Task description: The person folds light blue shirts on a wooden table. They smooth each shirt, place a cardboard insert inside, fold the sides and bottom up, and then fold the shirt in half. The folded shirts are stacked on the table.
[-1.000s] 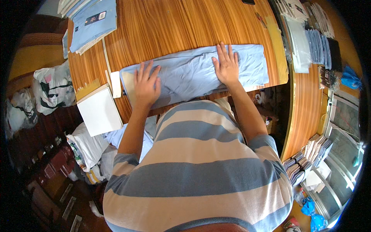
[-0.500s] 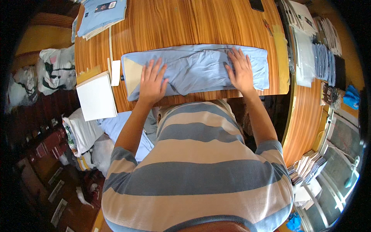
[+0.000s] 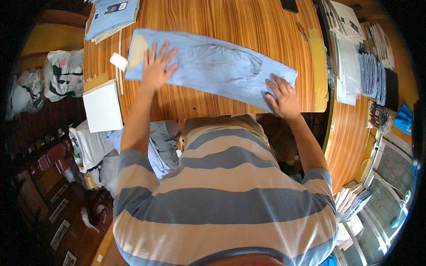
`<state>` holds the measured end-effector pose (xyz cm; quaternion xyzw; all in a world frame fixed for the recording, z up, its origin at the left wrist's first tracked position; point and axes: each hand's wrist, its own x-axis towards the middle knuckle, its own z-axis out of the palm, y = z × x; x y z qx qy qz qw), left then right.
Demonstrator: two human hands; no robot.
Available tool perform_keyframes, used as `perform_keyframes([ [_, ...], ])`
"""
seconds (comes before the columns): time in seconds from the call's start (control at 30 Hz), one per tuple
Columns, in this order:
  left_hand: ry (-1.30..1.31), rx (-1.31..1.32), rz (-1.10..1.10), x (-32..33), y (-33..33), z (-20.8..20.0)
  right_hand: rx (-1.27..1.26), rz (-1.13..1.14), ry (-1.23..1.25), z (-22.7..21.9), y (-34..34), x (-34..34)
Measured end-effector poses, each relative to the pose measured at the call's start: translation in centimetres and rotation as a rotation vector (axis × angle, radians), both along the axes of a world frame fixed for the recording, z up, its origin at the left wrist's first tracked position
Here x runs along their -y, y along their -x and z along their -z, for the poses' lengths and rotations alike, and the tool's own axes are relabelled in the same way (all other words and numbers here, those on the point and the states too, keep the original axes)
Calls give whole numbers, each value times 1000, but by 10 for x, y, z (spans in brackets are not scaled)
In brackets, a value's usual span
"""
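- We place the long, flat-folded light-blue cloth garment (image 3: 199, 66) at the upper centre of the frame, slanting down from left to right across the brown wood-grain table (image 3: 191, 17).
- Hidden: the garment's left part under the person's left hand (image 3: 157, 71) and its lower right corner under the right hand (image 3: 285, 99); we cannot see either palm.
- Hard to make out: the small white rectangular tag (image 3: 119, 61) at the garment's left end is blurred; we cannot tell how it is attached.
- Cut off by the upper edge: the stack of folded light-blue garments (image 3: 108, 24) at upper left and the flat black rectangular object (image 3: 289, 5) at upper right.
- Left hand: palm down, fingers spread wide and pointing up the frame, thumb out to the right, beside the beige triangular patch (image 3: 138, 51). We see nothing gripped.
- Right hand: palm down at the garment's right end, fingers moderately spread, pointing up and left, thumb also on top of the cloth.
- Left forearm (image 3: 136, 117) rises nearly upright; right forearm (image 3: 310, 142) leans inward from lower right.
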<state>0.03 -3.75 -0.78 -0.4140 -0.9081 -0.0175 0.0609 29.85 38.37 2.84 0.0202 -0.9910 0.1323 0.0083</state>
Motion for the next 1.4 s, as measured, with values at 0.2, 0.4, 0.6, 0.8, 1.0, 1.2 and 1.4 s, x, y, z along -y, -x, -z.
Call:
perform_keyframes([
  [0.2,-309,-162,-57,-72,-35,-3,-41,-92,66,-5,-3,-23],
  [0.4,-204,412,535,-199,-233,1,14,-164,72,4,-6,-61],
  [0.6,-181,-10,452,-224,-253,26,144,-334,112,-13,-13,-73],
  [0.8,-461,605,379,-213,-258,8,131,-383,153,-4,-21,-77],
  [1.0,-1226,1545,-367,-179,-239,-20,3,214,1129,33,44,-63],
  [1.2,-1588,969,-767,-137,-202,8,-104,86,758,24,185,45],
  [1.4,-728,87,-329,-121,-177,-18,-192,82,506,49,200,61],
])
